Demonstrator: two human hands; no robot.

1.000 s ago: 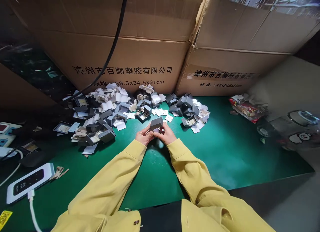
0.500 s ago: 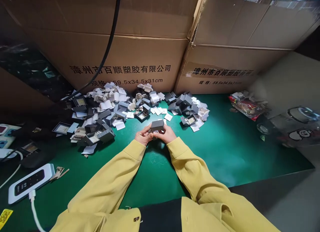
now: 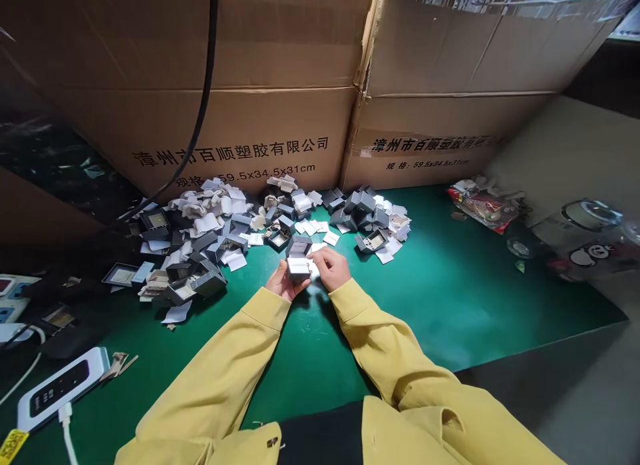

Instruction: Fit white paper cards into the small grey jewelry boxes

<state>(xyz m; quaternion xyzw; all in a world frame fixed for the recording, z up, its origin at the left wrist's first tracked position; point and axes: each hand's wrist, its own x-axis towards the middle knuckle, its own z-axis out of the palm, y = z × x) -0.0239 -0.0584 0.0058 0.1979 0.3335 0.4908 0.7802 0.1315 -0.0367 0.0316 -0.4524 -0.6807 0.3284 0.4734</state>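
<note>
A small grey jewelry box [image 3: 299, 271] stands open over the middle of the table, its lid tilted up and a white insert showing inside. My left hand [image 3: 283, 283] is closed around its left side and bottom. At the box's right edge is my right hand [image 3: 332, 269], fingers pinched together beside the white insert. Whatever those fingertips hold is too small to make out. Just beyond the hands lie several white paper squares [image 3: 331, 238] and another open grey box [image 3: 278, 239].
Heaps of grey boxes and white paper inserts [image 3: 207, 225] lie at the back left, with a smaller heap [image 3: 367, 215] right of centre. Large cartons [image 3: 250, 118] wall off the back. A white device [image 3: 63, 388] with a cable sits at left, a clear jug [image 3: 583, 241] at right.
The grey box was closed between both hands; now its lid is up. My left hand holds it alone, while my right hand has shifted to its right edge. The camera view turned slightly.
</note>
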